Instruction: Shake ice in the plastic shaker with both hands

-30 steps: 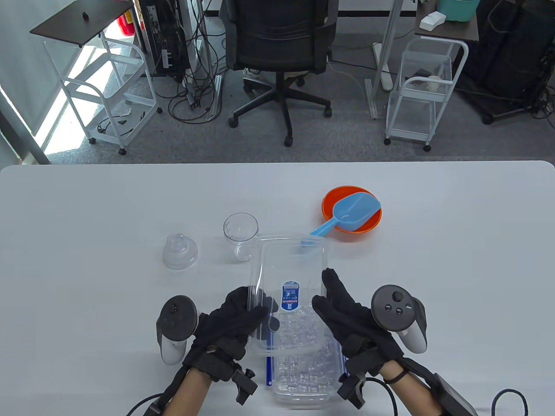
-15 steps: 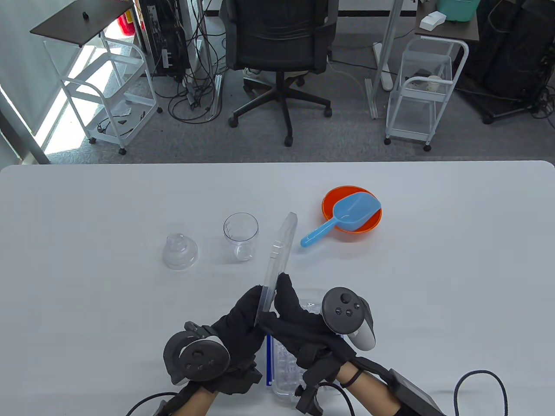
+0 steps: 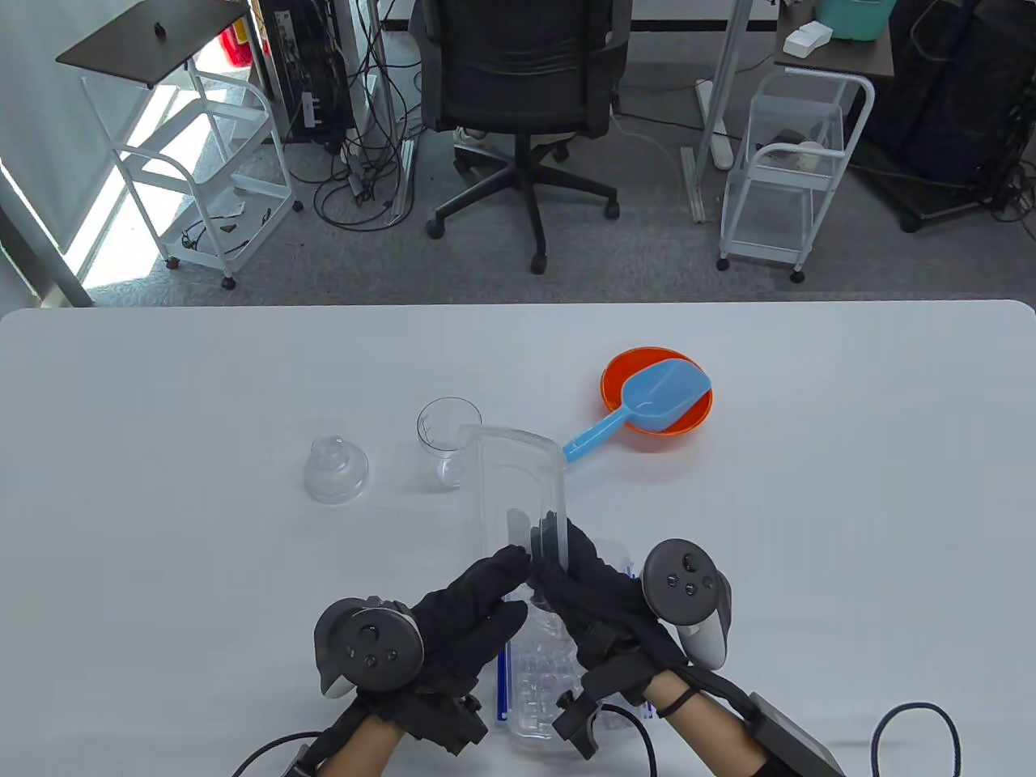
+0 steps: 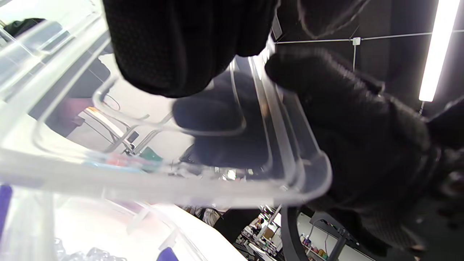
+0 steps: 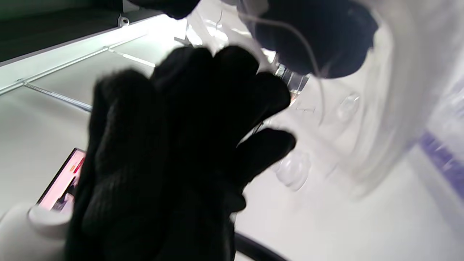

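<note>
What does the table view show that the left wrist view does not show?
Only the table view shows the orange bowl with the blue scoop, the shaker cup and the dome lid. Only the left wrist view shows a ceiling light and the box lid's underside. Both show the clear box lid held up by the left hand and right hand, above the ice box.

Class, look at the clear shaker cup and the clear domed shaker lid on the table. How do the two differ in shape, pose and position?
The shaker cup stands upright with its round mouth open to the top; the domed shaker lid sits rim-down, closed above by a small knob. The cup is taller and narrows toward its base; the lid is squat and widens toward the table. The cup stands nearer the held container lid. Both are clear plastic and untouched.
</note>
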The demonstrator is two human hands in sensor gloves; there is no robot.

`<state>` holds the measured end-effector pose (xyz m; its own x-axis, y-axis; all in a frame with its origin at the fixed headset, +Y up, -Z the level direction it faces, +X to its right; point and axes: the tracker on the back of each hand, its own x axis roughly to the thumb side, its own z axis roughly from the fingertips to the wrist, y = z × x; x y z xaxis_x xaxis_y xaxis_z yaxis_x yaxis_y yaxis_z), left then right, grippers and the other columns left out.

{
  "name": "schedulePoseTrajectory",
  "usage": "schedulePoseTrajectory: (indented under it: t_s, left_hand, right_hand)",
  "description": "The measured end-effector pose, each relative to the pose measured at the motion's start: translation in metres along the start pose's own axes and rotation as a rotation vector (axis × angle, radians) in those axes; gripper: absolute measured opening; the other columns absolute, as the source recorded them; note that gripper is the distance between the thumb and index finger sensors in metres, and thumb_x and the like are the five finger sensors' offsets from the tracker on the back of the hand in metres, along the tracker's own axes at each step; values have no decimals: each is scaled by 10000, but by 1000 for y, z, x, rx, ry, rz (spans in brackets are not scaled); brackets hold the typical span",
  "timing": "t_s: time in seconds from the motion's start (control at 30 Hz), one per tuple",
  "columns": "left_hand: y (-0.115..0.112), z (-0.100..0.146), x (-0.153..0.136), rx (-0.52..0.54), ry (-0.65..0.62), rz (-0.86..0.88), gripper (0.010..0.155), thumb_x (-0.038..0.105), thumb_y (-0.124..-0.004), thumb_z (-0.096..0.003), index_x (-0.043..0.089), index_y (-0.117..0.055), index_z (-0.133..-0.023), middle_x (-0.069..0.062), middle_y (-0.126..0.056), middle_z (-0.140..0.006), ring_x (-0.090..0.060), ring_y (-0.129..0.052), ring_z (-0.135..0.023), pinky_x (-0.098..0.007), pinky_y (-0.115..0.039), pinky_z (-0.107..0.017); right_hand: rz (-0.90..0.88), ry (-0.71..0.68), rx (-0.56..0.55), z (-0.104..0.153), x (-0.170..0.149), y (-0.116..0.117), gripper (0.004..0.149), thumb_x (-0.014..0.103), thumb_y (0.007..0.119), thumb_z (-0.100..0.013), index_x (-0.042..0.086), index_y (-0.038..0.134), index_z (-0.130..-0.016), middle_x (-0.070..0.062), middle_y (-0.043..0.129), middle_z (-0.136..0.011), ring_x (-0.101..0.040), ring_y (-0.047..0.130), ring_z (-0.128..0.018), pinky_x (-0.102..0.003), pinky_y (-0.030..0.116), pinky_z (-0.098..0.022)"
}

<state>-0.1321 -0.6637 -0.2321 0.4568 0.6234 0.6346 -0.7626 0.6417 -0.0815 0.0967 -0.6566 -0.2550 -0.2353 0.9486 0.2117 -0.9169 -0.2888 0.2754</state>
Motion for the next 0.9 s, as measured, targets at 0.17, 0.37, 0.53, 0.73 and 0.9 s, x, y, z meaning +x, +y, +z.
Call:
schedulePoseTrajectory:
  t_s: [0.17,0.37,0.53,0.73,0.9]
  left_hand:
    - [7,1,-7,36,16,-12,472,457,-562,-642,137,-644,-979,-181,-830,-951,-334,-945,-770,-353,-850,-525]
    - [13,2,-21,60,64,-102,465,454,-562,-641,131,-682,-953,-185,-872,-904,-337,-976,-713,-348,-865,-485]
    - [12,4,-28,71,114,-6,472,449,-565,-641,111,-698,-943,-210,-879,-886,-357,-977,-692,-360,-863,-468]
    - [9,4,-33,46,130,-20,477,453,-562,-642,109,-704,-940,-211,-886,-879,-355,-984,-683,-358,-867,-461]
    - [5,3,-36,10,136,-25,479,454,-561,-642,108,-712,-936,-213,-889,-877,-360,-984,-680,-361,-866,-459]
  right_hand:
    - [23,80,-183,9,-11,-45,567,207,610,-582,-129,427,-1000,-312,742,-874,-426,932,-606,-458,871,-408]
    - [-33,228,-358,28,-23,-96,514,218,683,-568,-69,542,-971,-195,857,-748,-322,980,-492,-380,888,-318]
    - [-30,357,-396,48,-36,-130,503,222,729,-544,-51,615,-951,-178,904,-696,-308,996,-437,-370,888,-275]
    - [279,516,-450,65,-57,-171,530,227,770,-524,-37,613,-955,-165,901,-699,-298,997,-442,-363,892,-280]
    - [325,698,-356,77,-86,-179,591,228,805,-505,-65,587,-970,-167,897,-704,-293,1009,-442,-356,910,-278]
